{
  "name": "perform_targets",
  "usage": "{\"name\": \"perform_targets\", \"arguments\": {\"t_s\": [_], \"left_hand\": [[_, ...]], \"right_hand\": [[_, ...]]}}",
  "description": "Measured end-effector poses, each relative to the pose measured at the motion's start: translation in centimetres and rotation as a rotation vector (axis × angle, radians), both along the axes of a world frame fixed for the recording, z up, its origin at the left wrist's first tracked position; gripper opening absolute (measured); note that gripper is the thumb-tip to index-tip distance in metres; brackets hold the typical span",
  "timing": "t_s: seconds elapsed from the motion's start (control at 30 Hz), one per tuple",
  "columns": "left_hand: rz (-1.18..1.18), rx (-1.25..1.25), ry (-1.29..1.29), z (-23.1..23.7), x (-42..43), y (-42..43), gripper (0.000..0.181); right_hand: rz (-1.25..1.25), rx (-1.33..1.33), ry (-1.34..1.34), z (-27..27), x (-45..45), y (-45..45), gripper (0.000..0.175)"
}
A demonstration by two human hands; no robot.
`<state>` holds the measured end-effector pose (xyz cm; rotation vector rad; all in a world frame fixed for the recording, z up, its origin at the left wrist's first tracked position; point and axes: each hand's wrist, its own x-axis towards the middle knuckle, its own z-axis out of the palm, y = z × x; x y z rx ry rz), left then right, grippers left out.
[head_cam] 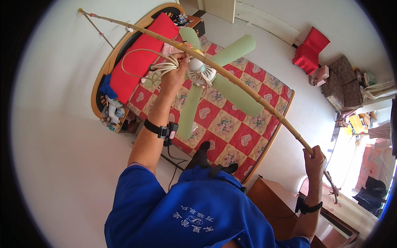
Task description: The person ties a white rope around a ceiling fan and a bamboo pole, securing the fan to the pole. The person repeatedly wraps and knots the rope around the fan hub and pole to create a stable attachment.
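A long bamboo pole crosses the view from upper left to lower right. My right hand is closed around it near its lower right end. My left hand is raised at the pole's middle, beside a yellow tie, with its fingertips partly hidden; a loose coil of white cable hangs at this hand. Just right of it is a ceiling fan's white motor housing with pale green blades spread around it. A thin stick is tied to the pole's far left end.
My feet stand on a bed with a red and cream patchwork cover. A red bolster lies along the curved headboard. A brown wooden cabinet stands at lower right, near a bright window. A red-covered chair and brown armchair are farther off.
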<state>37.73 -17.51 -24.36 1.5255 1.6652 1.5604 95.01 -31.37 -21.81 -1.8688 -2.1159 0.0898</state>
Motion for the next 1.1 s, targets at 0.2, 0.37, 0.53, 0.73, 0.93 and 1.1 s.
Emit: {"name": "perform_targets", "arguments": {"t_s": [0.2, 0.37, 0.53, 0.73, 0.93, 1.1], "left_hand": [[-0.033, 0.112, 0.170, 2.5, 1.0, -0.7, 0.010], [-0.126, 0.081, 0.261, 4.7, 1.7, -1.9, 0.011], [-0.038, 0.104, 0.259, 4.5, 2.9, -2.3, 0.009], [0.003, 0.106, 0.300, 3.8, 3.1, -2.9, 0.014], [-0.017, -0.053, 0.248, 4.4, 4.4, -3.8, 0.015], [0.023, 0.088, 0.454, 4.7, 6.2, -4.2, 0.016]], "right_hand": [[-0.001, -0.038, -0.022, 0.3, 0.0, 0.0, 0.033], [-0.025, -0.081, 0.014, 1.2, -0.9, 0.4, 0.034], [0.005, -0.091, 0.028, 1.3, -1.6, 0.4, 0.036], [0.002, -0.112, 0.021, 2.2, -1.6, 0.0, 0.034], [-0.009, -0.101, 0.024, 2.7, -1.3, -1.1, 0.033], [0.027, -0.002, 0.005, 2.5, -1.0, -1.3, 0.033]]}}
